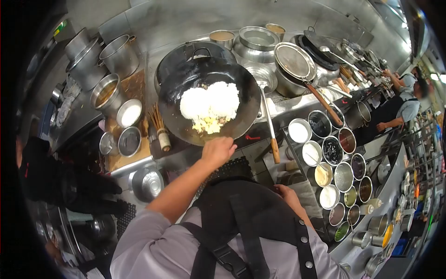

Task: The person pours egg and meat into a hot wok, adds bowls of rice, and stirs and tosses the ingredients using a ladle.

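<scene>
My left hand (219, 150) is closed at the near rim of a large black wok (174, 122), with its fingers wrapped over the edge. In the wok lies a mound of white rice (211, 100), with yellow pieces that look like scrambled egg (207, 124) on its near side. A loop handle (201, 52) stands at the wok's far rim. My right hand (289, 197) hangs low beside my apron, partly hidden, and its grip does not show. The wooden-handled ladle (269, 123) lies to the right of the wok, its handle jutting over the counter edge.
On the right are several seasoning containers (344, 176). A strainer (295, 61) rests over a pot behind the ladle. A bamboo brush (160, 132) and metal bowls (129, 141) are at left. A person in dark clothes (60, 172) stands left; other people (399, 109) work far right.
</scene>
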Motion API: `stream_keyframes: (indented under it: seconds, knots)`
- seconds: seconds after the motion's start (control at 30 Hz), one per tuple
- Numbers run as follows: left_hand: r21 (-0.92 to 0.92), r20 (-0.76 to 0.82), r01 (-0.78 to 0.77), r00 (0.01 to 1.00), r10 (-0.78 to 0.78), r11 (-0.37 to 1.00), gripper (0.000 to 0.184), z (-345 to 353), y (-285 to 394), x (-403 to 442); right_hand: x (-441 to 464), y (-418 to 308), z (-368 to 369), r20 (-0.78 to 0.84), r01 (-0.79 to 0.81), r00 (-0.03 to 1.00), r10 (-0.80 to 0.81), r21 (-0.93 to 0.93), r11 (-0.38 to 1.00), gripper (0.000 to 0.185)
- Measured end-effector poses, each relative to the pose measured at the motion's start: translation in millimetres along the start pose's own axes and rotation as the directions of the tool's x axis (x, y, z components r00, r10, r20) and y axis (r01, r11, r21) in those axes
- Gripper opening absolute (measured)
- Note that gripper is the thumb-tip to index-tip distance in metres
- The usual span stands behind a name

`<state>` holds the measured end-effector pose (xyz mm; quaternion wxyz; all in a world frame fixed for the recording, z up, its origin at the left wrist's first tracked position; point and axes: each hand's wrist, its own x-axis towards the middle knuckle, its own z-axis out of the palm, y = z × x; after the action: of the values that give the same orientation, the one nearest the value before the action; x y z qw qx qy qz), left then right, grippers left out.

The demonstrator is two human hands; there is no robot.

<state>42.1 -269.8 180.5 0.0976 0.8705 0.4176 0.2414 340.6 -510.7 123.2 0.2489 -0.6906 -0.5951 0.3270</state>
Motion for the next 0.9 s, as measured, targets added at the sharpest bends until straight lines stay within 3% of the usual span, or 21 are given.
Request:
stream_keyframes:
  seconds: [0.13, 0.17, 0.2, 0.3, 0.37, 0.43, 0.5, 0.57, 0.6, 0.63, 0.67, 0.73, 0.77, 0.8, 0.83, 0.87, 0.9]
  knots:
    - [-0.088, -0.081, -0.063, 0.995, 0.056, 0.994, 0.026, -26, -11, 17, 37, 9, -3, -0.115, -0.056, 0.992, 0.055, -0.007, 0.998, 0.038]
    - [-0.106, -0.129, -0.074, 0.990, 0.060, 0.992, 0.027, -39, -13, 24, 46, 3, -10, -0.211, -0.032, 0.977, 0.022, -0.042, 0.999, 0.040]
    - [-0.084, -0.180, -0.068, 0.982, 0.052, 0.994, 0.028, -56, -15, 37, 58, -1, -14, -0.301, -0.010, 0.954, -0.014, -0.078, 0.997, 0.042]
    - [0.023, -0.263, -0.113, 0.958, 0.116, 0.993, 0.029, -86, -45, 86, 110, 0, -24, -0.336, -0.053, 0.940, 0.049, -0.003, 0.999, 0.044]
    - [0.098, -0.267, -0.084, 0.958, 0.108, 0.992, 0.031, -91, -66, 118, 147, 11, -22, -0.302, -0.041, 0.953, 0.028, -0.036, 0.998, 0.055]
    - [0.113, -0.251, 0.002, 0.968, 0.027, 0.994, 0.026, -73, -88, 137, 186, -3, -24, -0.101, -0.177, 0.978, 0.184, 0.072, 0.982, 0.069]
    - [0.257, -0.414, 0.104, 0.910, 0.012, 0.961, 0.025, -53, -108, 161, 220, 18, -15, -0.041, -0.090, 0.995, 0.095, 0.100, 0.991, 0.078]
    - [0.239, -0.412, 0.136, 0.911, -0.026, 0.961, 0.026, -41, -132, 186, 237, -12, -30, 0.198, -0.417, 0.904, 0.378, 0.221, 0.881, 0.074]
    - [0.211, -0.398, 0.163, 0.915, -0.068, 0.964, 0.027, -36, -147, 195, 246, 14, -19, 0.036, -0.211, 0.977, 0.208, 0.076, 0.975, 0.071]
    - [0.180, -0.383, 0.192, 0.917, -0.111, 0.965, 0.028, -35, -159, 203, 255, 14, -32, 0.039, -0.207, 0.978, 0.204, 0.079, 0.975, 0.071]
    - [0.213, -0.303, 0.229, 0.940, -0.159, 0.950, 0.032, -38, -166, 208, 260, 2, -50, 0.045, -0.171, 0.985, 0.166, 0.138, 0.976, 0.070]
    - [0.204, -0.309, 0.221, 0.939, -0.151, 0.954, 0.033, -37, -171, 208, 272, 0, -76, 0.062, -0.114, 0.993, 0.100, 0.287, 0.951, 0.069]
    - [0.192, -0.319, 0.196, 0.939, -0.128, 0.962, 0.034, -37, -172, 208, 269, -51, -117, 0.132, -0.192, 0.980, 0.150, 0.406, 0.894, 0.069]
    - [0.187, -0.327, 0.204, 0.935, -0.135, 0.961, 0.034, -36, -173, 210, 271, -46, -141, 0.010, 0.166, 0.986, -0.168, 0.134, 0.977, 0.070]
    - [0.196, -0.345, 0.203, 0.930, -0.126, 0.959, 0.034, -35, -173, 211, 268, -92, -186, 0.114, -0.179, 0.982, 0.150, 0.314, 0.932, 0.070]
    - [0.208, -0.367, 0.206, 0.923, -0.119, 0.956, 0.034, -33, -173, 209, 264, -104, -226, 0.087, -0.161, 0.987, 0.138, 0.394, 0.905, 0.071]
    - [0.215, -0.372, 0.228, 0.918, -0.136, 0.950, 0.034, -31, -172, 208, 266, -73, -270, -0.118, 0.009, 0.993, -0.022, -0.107, 0.994, 0.075]
